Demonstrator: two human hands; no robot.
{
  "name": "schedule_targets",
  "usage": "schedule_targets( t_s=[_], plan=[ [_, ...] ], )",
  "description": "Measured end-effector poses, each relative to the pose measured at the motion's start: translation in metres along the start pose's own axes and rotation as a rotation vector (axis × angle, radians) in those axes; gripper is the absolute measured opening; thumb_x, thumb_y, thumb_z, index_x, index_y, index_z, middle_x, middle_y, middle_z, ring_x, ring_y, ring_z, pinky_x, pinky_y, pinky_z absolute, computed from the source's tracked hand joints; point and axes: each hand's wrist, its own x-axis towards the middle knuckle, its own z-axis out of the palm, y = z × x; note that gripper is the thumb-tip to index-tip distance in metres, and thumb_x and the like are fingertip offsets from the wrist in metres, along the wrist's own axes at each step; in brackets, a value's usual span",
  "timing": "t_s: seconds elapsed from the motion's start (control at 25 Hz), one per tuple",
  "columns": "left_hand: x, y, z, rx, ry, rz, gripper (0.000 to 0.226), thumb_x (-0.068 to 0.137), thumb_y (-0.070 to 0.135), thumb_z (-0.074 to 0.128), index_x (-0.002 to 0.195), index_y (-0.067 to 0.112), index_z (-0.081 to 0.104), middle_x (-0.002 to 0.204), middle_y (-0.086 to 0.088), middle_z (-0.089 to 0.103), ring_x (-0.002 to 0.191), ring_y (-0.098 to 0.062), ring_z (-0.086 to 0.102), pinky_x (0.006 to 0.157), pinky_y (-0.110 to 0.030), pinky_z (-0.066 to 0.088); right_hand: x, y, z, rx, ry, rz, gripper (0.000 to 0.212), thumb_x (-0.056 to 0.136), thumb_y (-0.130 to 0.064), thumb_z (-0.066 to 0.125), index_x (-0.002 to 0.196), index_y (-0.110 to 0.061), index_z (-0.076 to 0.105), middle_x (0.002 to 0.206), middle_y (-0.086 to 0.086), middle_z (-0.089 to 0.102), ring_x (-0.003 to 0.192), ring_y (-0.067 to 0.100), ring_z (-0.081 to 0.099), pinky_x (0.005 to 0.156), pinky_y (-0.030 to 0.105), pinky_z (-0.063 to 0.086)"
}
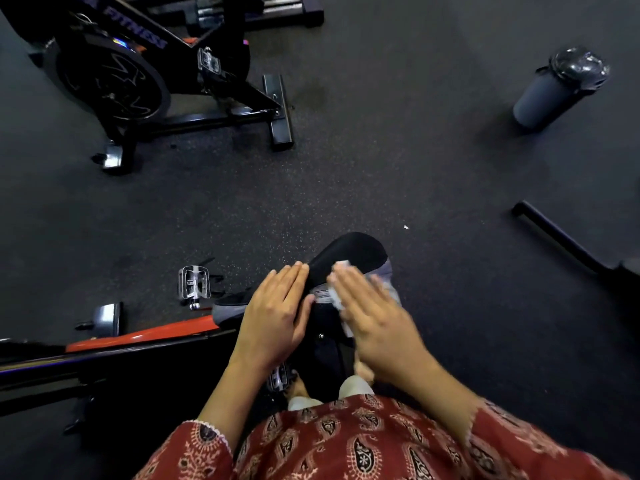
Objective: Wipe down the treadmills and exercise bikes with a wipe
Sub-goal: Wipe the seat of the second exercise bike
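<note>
Two hands are on the saddle (349, 254) of the near exercise bike (145, 336), which stands low in the middle of the view.

- **Left hand** (273, 317): lies flat with fingers straight and together, resting on the left flank of the saddle. It grips nothing and appears to steady the saddle.
- **Right hand** (377, 317): also flat with fingers extended, pressing the white wipe (332, 296) onto the right side of the saddle. The hand is blurred, so thumb placement cannot be told.
- **Wipe:** judged thin, limp and light, and likely damp. It will bunch or slip unless held under a spread palm, so flat pressure suits it better than a pinch.
- **Saddle:** looks smooth and padded, and firm enough to bear pressure.
- **Surroundings:** a second bike (138, 81) stands at far left and a grey container (557, 88) at far right. Both sit on the dark speckled floor (381, 150).
</note>
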Motion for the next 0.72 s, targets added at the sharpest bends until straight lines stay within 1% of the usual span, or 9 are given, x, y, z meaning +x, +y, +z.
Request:
schedule_targets(
  t_s=[0.12, 0.2, 0.28, 0.36, 0.44, 0.52, 0.6, 0.64, 0.72],
  plan=[
    [-0.005, -0.002, -0.001, 0.002, 0.028, 0.004, 0.047, 0.095, 0.028, 0.041, 0.125, -0.004, 0.058, 0.126, -0.018, 0.060, 0.114, -0.031, 0.060, 0.104, -0.037, 0.034, 0.017, 0.029, -0.006, 0.040, 0.052, 0.298, 0.053, 0.102, -0.027, 0.018, 0.145, -0.001, 0.036, 0.154, 0.013, 0.030, 0.144, 0.023, 0.023, 0.118, 0.039, 0.014],
    [-0.005, -0.001, 0.000, -0.002, 0.036, 0.013, 0.046, 0.094, 0.026, 0.042, 0.124, -0.004, 0.059, 0.126, -0.019, 0.060, 0.114, -0.032, 0.060, 0.104, -0.037, 0.034, 0.047, 0.009, 0.000, 0.026, 0.055, 0.406, 0.053, 0.099, -0.024, 0.022, 0.141, 0.003, 0.040, 0.150, 0.018, 0.035, 0.142, 0.028, 0.029, 0.116, 0.050, 0.023],
    [-0.008, -0.003, 0.000, -0.017, 0.040, 0.037, 0.045, 0.094, 0.025, 0.042, 0.123, -0.005, 0.059, 0.126, -0.020, 0.060, 0.115, -0.032, 0.059, 0.105, -0.037, 0.034, 0.045, -0.011, 0.011, -0.034, 0.041, 0.187, 0.051, 0.095, -0.021, 0.030, 0.139, 0.001, 0.045, 0.147, 0.017, 0.041, 0.138, 0.029, 0.036, 0.112, 0.053, 0.029],
    [-0.013, -0.008, -0.002, -0.025, 0.049, 0.060, 0.043, 0.093, 0.023, 0.043, 0.123, -0.005, 0.059, 0.127, -0.020, 0.059, 0.116, -0.032, 0.058, 0.105, -0.038, 0.034, 0.019, -0.003, 0.006, -0.036, 0.005, -0.061, 0.051, 0.095, -0.021, 0.033, 0.143, -0.006, 0.041, 0.151, 0.012, 0.037, 0.141, 0.023, 0.031, 0.115, 0.044, 0.021],
    [-0.019, -0.011, -0.005, -0.023, 0.058, 0.054, 0.042, 0.093, 0.022, 0.045, 0.122, -0.005, 0.060, 0.127, -0.020, 0.059, 0.118, -0.032, 0.057, 0.106, -0.039, 0.034, 0.007, 0.017, -0.004, -0.060, 0.038, -0.035, 0.049, 0.099, -0.024, 0.031, 0.145, -0.009, 0.037, 0.152, 0.008, 0.034, 0.143, 0.018, 0.026, 0.117, 0.040, 0.014],
    [-0.027, -0.013, -0.010, -0.028, 0.078, 0.021, 0.041, 0.093, 0.021, 0.046, 0.120, -0.006, 0.061, 0.127, -0.019, 0.059, 0.118, -0.032, 0.057, 0.106, -0.039, 0.035, 0.023, 0.018, -0.003, -0.066, 0.067, 0.125, 0.050, 0.100, -0.026, 0.029, 0.143, -0.003, 0.040, 0.150, 0.012, 0.037, 0.142, 0.023, 0.029, 0.117, 0.040, 0.013],
    [-0.038, -0.017, -0.017, -0.014, 0.115, -0.021, 0.040, 0.093, 0.022, 0.047, 0.119, -0.005, 0.062, 0.126, -0.019, 0.060, 0.119, -0.032, 0.056, 0.105, -0.041, 0.036, 0.054, -0.001, 0.009, -0.074, 0.028, 0.152, 0.050, 0.097, -0.025, 0.030, 0.129, 0.003, 0.055, 0.136, 0.021, 0.053, 0.130, 0.035, 0.046, 0.114, 0.044, 0.022],
    [-0.046, -0.021, -0.021, 0.003, 0.139, -0.066, 0.040, 0.093, 0.022, 0.047, 0.118, -0.005, 0.063, 0.126, -0.019, 0.060, 0.119, -0.032, 0.056, 0.104, -0.042, 0.037, 0.068, -0.017, 0.017, -0.044, 0.016, 0.112, 0.046, 0.095, -0.024, 0.031, 0.115, 0.003, 0.063, 0.118, 0.022, 0.063, 0.114, 0.040, 0.058, 0.109, 0.047, 0.031],
    [-0.064, -0.031, -0.028, 0.004, 0.201, -0.196, 0.040, 0.092, 0.022, 0.049, 0.118, -0.005, 0.063, 0.124, -0.019, 0.061, 0.118, -0.031, 0.056, 0.103, -0.042, 0.039, 0.093, -0.059, 0.017, 0.064, -0.003, -0.014, 0.033, 0.093, -0.021, 0.038, 0.083, -0.002, 0.064, 0.080, 0.018, 0.064, 0.075, 0.040, 0.062, 0.083, 0.047, 0.049]
  ],
)
